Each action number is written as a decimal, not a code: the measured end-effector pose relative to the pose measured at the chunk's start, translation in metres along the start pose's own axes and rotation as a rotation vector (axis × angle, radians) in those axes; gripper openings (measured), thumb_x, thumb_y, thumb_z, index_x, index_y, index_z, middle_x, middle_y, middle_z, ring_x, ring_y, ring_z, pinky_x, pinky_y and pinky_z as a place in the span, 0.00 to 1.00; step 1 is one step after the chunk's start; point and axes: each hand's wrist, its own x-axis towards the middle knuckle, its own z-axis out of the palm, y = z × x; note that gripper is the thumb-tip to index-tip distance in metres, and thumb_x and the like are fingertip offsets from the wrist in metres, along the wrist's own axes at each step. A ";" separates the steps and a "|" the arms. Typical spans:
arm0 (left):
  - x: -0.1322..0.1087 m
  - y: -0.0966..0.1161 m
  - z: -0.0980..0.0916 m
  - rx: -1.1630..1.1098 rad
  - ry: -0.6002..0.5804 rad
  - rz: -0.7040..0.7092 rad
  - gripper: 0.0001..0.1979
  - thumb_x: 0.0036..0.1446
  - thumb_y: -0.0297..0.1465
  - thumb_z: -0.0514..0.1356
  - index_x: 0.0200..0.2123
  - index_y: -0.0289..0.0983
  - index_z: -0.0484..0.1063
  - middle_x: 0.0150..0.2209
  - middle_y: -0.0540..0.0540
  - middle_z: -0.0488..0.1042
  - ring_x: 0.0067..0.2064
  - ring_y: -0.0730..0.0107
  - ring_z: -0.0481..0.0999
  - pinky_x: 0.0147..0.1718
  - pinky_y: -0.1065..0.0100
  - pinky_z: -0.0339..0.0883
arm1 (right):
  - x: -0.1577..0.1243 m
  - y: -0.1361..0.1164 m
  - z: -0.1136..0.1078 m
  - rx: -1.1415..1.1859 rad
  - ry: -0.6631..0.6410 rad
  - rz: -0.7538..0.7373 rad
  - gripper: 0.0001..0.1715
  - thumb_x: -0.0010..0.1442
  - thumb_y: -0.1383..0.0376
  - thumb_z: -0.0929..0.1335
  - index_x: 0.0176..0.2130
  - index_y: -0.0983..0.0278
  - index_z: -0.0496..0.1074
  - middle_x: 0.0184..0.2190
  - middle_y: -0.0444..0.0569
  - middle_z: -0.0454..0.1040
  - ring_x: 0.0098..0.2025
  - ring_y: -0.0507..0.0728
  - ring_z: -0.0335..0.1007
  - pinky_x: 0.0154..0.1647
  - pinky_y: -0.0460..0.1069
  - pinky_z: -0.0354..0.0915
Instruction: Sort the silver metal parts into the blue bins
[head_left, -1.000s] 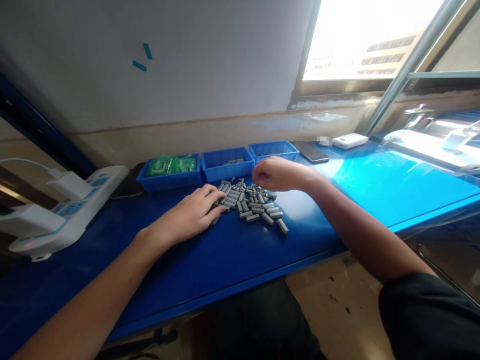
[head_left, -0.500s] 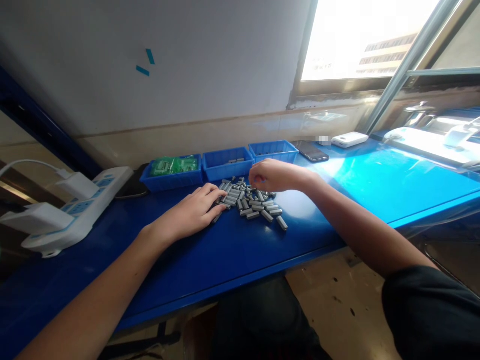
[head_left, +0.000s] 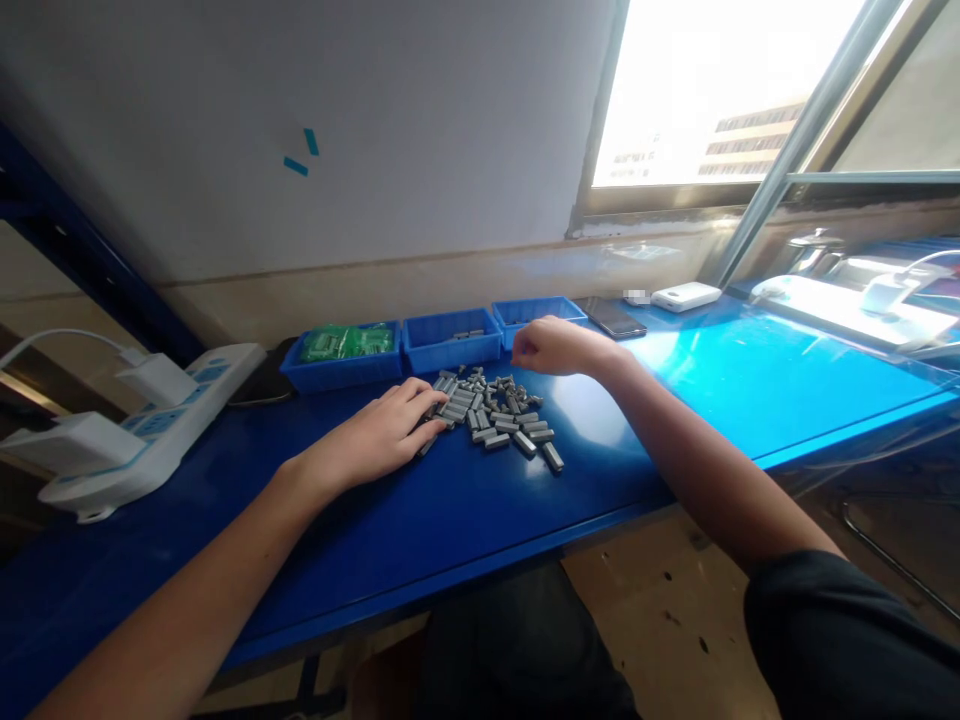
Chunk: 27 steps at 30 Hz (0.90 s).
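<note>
A pile of grey metal hex standoffs (head_left: 501, 440) lies on the blue table, with small screws (head_left: 514, 393) heaped at its back right. My left hand (head_left: 390, 425) rests palm down at the pile's left edge, fingers apart and touching the nearest standoffs. My right hand (head_left: 559, 347) is raised at the front of the right blue bin (head_left: 540, 306), its fingers curled together; whatever they pinch is hidden. A few standoffs lie inside the middle blue bin (head_left: 452, 345).
At the left a blue bin (head_left: 345, 375) holds green packets (head_left: 349, 342). A white power strip (head_left: 161, 425) with plugs stands left of it. A phone (head_left: 615, 318) and a white box-shaped device (head_left: 686, 296) lie at the back right. The table's front edge (head_left: 420, 580) runs before me.
My right hand has risen from the small screws to the front of the right bin. My left hand has stayed by the pile. The camera view has shifted slightly.
</note>
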 end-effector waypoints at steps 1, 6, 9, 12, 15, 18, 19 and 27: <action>0.000 0.000 0.000 0.001 -0.002 -0.004 0.24 0.65 0.46 0.46 0.57 0.41 0.64 0.53 0.42 0.66 0.52 0.58 0.68 0.55 0.59 0.60 | -0.002 -0.005 -0.001 0.000 -0.068 -0.030 0.13 0.57 0.58 0.66 0.36 0.60 0.78 0.35 0.49 0.78 0.34 0.56 0.71 0.30 0.46 0.58; 0.000 -0.002 0.001 0.005 -0.013 -0.006 0.25 0.65 0.46 0.46 0.58 0.41 0.64 0.53 0.42 0.65 0.52 0.58 0.67 0.55 0.59 0.60 | -0.003 -0.018 0.004 -0.032 -0.153 -0.020 0.13 0.57 0.57 0.65 0.33 0.61 0.77 0.35 0.50 0.78 0.33 0.56 0.71 0.26 0.47 0.55; 0.000 -0.003 0.001 0.010 -0.016 -0.003 0.25 0.65 0.47 0.46 0.58 0.41 0.63 0.53 0.42 0.65 0.52 0.58 0.67 0.56 0.59 0.60 | -0.003 -0.020 0.007 -0.027 -0.120 -0.023 0.10 0.53 0.61 0.65 0.32 0.61 0.76 0.35 0.50 0.77 0.32 0.56 0.70 0.26 0.47 0.54; 0.001 -0.003 0.002 0.006 -0.007 0.003 0.25 0.65 0.46 0.46 0.58 0.40 0.64 0.53 0.41 0.65 0.52 0.58 0.67 0.56 0.59 0.60 | -0.005 -0.019 0.002 0.025 0.004 -0.050 0.09 0.50 0.62 0.66 0.30 0.62 0.76 0.31 0.49 0.76 0.31 0.55 0.69 0.27 0.47 0.54; 0.001 -0.002 0.002 0.004 -0.009 0.004 0.24 0.65 0.46 0.46 0.58 0.40 0.63 0.54 0.41 0.65 0.53 0.58 0.67 0.56 0.59 0.60 | -0.007 -0.015 -0.010 0.124 0.306 -0.069 0.10 0.52 0.63 0.65 0.32 0.63 0.76 0.31 0.48 0.76 0.32 0.54 0.69 0.32 0.46 0.57; 0.001 -0.001 0.002 0.015 -0.024 -0.008 0.24 0.66 0.46 0.46 0.58 0.40 0.63 0.55 0.42 0.64 0.54 0.58 0.66 0.57 0.59 0.58 | -0.003 -0.001 -0.014 0.147 0.634 0.045 0.14 0.56 0.63 0.62 0.38 0.65 0.75 0.35 0.50 0.75 0.37 0.55 0.69 0.38 0.47 0.59; 0.001 -0.001 0.002 0.018 -0.029 -0.013 0.25 0.66 0.46 0.45 0.58 0.40 0.63 0.55 0.42 0.64 0.54 0.58 0.66 0.57 0.59 0.58 | -0.001 0.005 -0.013 0.119 0.677 0.112 0.15 0.57 0.63 0.62 0.39 0.65 0.75 0.36 0.51 0.75 0.38 0.56 0.69 0.38 0.48 0.59; 0.000 -0.002 0.001 0.014 -0.035 -0.025 0.25 0.65 0.47 0.46 0.58 0.41 0.63 0.55 0.42 0.64 0.53 0.58 0.66 0.57 0.58 0.58 | -0.005 0.014 -0.005 0.000 0.104 0.091 0.13 0.56 0.59 0.66 0.36 0.62 0.77 0.33 0.50 0.77 0.33 0.56 0.70 0.32 0.47 0.59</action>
